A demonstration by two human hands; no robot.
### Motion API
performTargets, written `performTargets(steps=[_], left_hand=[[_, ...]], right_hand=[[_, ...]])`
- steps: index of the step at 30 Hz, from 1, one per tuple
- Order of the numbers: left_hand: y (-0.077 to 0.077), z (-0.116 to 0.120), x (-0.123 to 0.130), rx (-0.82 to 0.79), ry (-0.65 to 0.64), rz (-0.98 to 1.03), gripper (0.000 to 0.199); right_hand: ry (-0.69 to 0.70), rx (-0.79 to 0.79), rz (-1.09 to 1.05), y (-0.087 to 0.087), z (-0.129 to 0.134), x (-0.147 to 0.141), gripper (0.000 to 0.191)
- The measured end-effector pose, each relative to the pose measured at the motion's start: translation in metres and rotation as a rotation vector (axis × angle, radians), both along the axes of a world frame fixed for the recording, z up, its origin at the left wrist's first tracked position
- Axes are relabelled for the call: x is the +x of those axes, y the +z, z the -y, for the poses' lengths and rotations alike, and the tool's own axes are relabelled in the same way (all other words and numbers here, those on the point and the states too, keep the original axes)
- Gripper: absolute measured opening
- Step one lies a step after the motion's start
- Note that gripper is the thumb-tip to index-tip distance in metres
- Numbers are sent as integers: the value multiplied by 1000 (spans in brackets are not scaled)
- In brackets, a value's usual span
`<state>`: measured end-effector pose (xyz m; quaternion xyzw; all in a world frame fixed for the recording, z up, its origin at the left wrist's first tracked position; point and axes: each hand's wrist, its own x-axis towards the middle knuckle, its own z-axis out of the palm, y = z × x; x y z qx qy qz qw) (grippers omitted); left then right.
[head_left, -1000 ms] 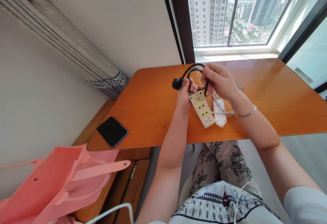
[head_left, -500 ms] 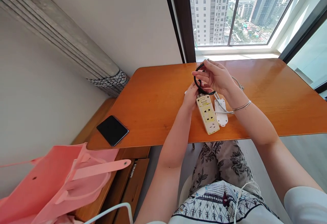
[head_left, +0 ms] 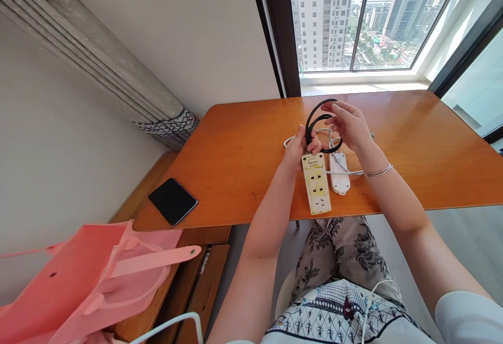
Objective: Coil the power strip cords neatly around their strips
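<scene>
A cream power strip [head_left: 316,184] with yellow marks hangs over or lies near the table's front edge. Its black cable [head_left: 308,124] is looped above it. My left hand [head_left: 301,147] is closed around the black cable just above the strip's top end. On the right side of the loops, my right hand [head_left: 348,124] pinches the black cable between thumb and fingers. A smaller white power strip [head_left: 339,173] lies on the table beside the cream one, with its white cord [head_left: 356,173] running behind and under my hands.
The brown wooden table [head_left: 236,161] stands before a window. A black phone [head_left: 173,201] lies at its left front corner. A pink bag [head_left: 90,276] sits at the lower left, beside wooden drawers [head_left: 204,286].
My right hand has moved right, drawing the black cable into wider loops. The cream power strip has turned straighter and shifted slightly towards me.
</scene>
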<state>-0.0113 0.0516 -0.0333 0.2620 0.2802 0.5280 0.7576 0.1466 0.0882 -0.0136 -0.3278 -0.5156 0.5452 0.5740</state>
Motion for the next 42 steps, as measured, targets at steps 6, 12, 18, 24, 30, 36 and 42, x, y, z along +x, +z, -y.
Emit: performTargets(steps=[6,12,18,24,30,36,42], left_hand=[[1,4,-10,45,20,-3,50],[4,11,-14,89,31,-6,51],[10,8,-15,131,204,34,51],[12,0,-14,161,361,43,50],[9,-5,-16,195,458,6,48],[10,-4,-17,209,459,24,48],[9,-4,-14,174,432,24,48]], right_hand=[[-234,156,151,-14,2,24,31],[-117,155,242,-24,0,20,55],[167,33,527,-31,2,15,55],[171,58,476,-37,1,15,38],[333,-128,212,-21,13,25,57],[242,-237,-21,-22,16,14,45],[154,-191,-80,-29,15,2,41]])
